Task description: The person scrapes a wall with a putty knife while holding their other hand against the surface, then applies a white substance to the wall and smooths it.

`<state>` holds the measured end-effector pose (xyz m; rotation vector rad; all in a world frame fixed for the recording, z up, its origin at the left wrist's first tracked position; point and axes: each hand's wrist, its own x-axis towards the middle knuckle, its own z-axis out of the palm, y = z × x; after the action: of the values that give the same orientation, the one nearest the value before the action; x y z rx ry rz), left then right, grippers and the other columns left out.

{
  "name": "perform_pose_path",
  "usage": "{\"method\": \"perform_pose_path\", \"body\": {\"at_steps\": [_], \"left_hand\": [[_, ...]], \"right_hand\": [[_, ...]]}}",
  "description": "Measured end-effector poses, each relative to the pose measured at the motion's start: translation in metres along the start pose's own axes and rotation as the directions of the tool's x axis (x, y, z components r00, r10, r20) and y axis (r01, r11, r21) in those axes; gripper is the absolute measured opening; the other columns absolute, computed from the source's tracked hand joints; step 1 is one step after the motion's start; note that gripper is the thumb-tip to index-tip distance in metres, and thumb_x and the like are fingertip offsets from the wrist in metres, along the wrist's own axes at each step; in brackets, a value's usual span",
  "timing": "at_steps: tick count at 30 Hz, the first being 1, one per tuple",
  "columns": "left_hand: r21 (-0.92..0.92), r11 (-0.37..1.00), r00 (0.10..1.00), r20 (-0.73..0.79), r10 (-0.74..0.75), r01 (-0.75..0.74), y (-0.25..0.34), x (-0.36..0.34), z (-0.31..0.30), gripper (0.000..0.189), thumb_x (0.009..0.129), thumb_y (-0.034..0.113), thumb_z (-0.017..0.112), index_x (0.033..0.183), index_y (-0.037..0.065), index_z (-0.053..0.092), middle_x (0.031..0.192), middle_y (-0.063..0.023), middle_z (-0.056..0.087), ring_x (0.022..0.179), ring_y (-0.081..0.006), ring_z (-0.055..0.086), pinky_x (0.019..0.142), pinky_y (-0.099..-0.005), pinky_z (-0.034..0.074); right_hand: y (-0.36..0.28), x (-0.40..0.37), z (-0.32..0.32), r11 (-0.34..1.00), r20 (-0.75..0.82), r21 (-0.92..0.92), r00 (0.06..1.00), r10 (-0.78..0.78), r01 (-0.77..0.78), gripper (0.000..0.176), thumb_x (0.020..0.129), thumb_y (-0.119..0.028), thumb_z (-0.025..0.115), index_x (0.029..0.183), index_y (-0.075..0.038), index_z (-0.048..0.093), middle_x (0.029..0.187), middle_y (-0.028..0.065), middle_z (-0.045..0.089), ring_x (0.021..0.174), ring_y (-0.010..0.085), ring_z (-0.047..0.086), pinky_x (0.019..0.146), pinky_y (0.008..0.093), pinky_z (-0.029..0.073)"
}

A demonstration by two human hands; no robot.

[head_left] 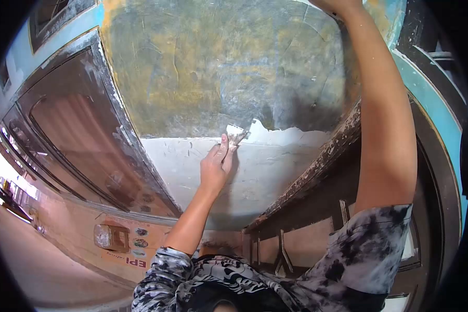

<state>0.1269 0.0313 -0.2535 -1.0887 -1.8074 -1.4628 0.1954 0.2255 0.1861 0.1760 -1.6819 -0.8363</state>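
My left hand [216, 164] is closed around a putty knife [236, 134], with the thumb along its handle. White paste coats the blade, which lies at the upper edge of a white putty band [208, 161] on the wall. Above that band the wall surface [192, 73] is a patchy grey-green and yellow. My right arm reaches high along the right side. Only part of my right hand [340, 6] shows at the top edge of the view; its fingers are cut off, so what it holds, if anything, is hidden.
A dark wooden frame with panes [73, 130] stands to the left, and a dark door frame [327, 161] with a flaking edge runs along the right. Lower left, a clear container [103, 236] sits on printed cardboard [122, 257] on the floor.
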Motion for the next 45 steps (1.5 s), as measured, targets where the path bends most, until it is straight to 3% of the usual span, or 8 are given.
{"method": "perform_pose_path", "body": {"at_steps": [3,4,13,15,19,29,31,45], "left_hand": [[0.016,1.000,0.999,0.028,-0.022,0.021,0.002,0.003,0.001,0.053,0.095,0.012,0.073,0.146,0.010,0.058,0.083,-0.0143,0.066,0.064,-0.0305,0.064,0.055,-0.0399,0.050],[-0.027,1.000,1.000,0.017,-0.011,0.012,0.004,0.006,0.002,0.057,0.093,0.004,0.075,0.147,0.006,0.057,0.076,-0.0155,0.062,0.059,-0.0248,0.056,0.056,-0.0325,0.048],[-0.037,0.999,1.000,-0.001,0.022,-0.022,-0.003,-0.004,0.004,0.056,0.092,0.003,0.075,0.145,0.005,0.058,0.077,-0.0159,0.062,0.060,-0.0254,0.056,0.058,-0.0310,0.049],[0.011,1.000,0.998,0.048,-0.027,0.027,-0.003,-0.007,0.002,0.051,0.094,0.010,0.074,0.143,0.008,0.061,0.086,-0.0155,0.067,0.067,-0.0319,0.064,0.057,-0.0395,0.051],[0.015,0.999,0.998,0.059,-0.034,0.033,0.003,0.006,0.006,0.053,0.094,0.011,0.073,0.145,0.011,0.060,0.083,-0.0144,0.065,0.067,-0.0330,0.064,0.056,-0.0418,0.050],[-0.041,0.999,1.000,0.007,-0.018,0.019,0.000,-0.003,0.006,0.053,0.095,0.011,0.072,0.147,0.013,0.059,0.084,-0.0152,0.065,0.066,-0.0334,0.064,0.059,-0.0414,0.052],[0.027,0.999,0.997,0.055,-0.046,0.045,0.002,0.002,0.006,0.052,0.096,0.012,0.072,0.146,0.013,0.059,0.083,-0.0150,0.065,0.065,-0.0334,0.063,0.059,-0.0413,0.052],[0.048,0.999,0.999,0.031,-0.018,0.016,0.013,0.020,0.006,0.051,0.095,0.017,0.073,0.144,0.013,0.061,0.079,-0.0105,0.062,0.060,-0.0305,0.062,0.053,-0.0422,0.050]], "right_hand": [[0.000,0.000,0.000,1.000,0.003,-0.005,1.000,0.002,-0.002,0.069,0.090,-0.052,0.064,0.149,-0.019,0.055,0.164,0.0095,0.041,0.154,0.0333,0.031,0.124,0.0561,0.020],[0.000,0.000,0.000,1.000,0.004,-0.012,1.000,0.002,-0.001,0.069,0.090,-0.053,0.064,0.149,-0.019,0.055,0.164,0.0097,0.041,0.154,0.0333,0.031,0.124,0.0561,0.020],[-0.001,0.000,0.000,1.000,-0.002,0.017,1.000,0.007,-0.007,0.068,0.090,-0.052,0.065,0.149,-0.018,0.056,0.164,0.0098,0.041,0.154,0.0333,0.031,0.124,0.0562,0.020],[0.002,0.000,0.001,1.000,-0.006,0.002,1.000,0.004,-0.004,0.068,0.090,-0.051,0.065,0.149,-0.018,0.056,0.164,0.0098,0.041,0.154,0.0333,0.031,0.124,0.0562,0.020],[0.000,-0.001,0.001,1.000,-0.004,-0.001,1.000,0.005,-0.005,0.068,0.090,-0.051,0.064,0.149,-0.018,0.056,0.164,0.0096,0.041,0.154,0.0329,0.030,0.125,0.0561,0.020],[0.001,-0.001,0.001,1.000,-0.014,-0.011,1.000,0.010,-0.010,0.068,0.090,-0.051,0.065,0.149,-0.018,0.056,0.164,0.0091,0.040,0.154,0.0327,0.030,0.125,0.0556,0.020],[-0.001,-0.001,-0.001,1.000,0.010,0.000,1.000,0.024,-0.024,0.068,0.089,-0.052,0.065,0.148,-0.018,0.056,0.164,0.0090,0.040,0.154,0.0327,0.030,0.125,0.0556,0.020],[-0.001,0.002,-0.003,0.999,0.026,0.017,0.999,0.030,-0.031,0.068,0.088,-0.050,0.066,0.147,-0.017,0.057,0.163,0.0103,0.042,0.154,0.0336,0.031,0.124,0.0559,0.020]]}}
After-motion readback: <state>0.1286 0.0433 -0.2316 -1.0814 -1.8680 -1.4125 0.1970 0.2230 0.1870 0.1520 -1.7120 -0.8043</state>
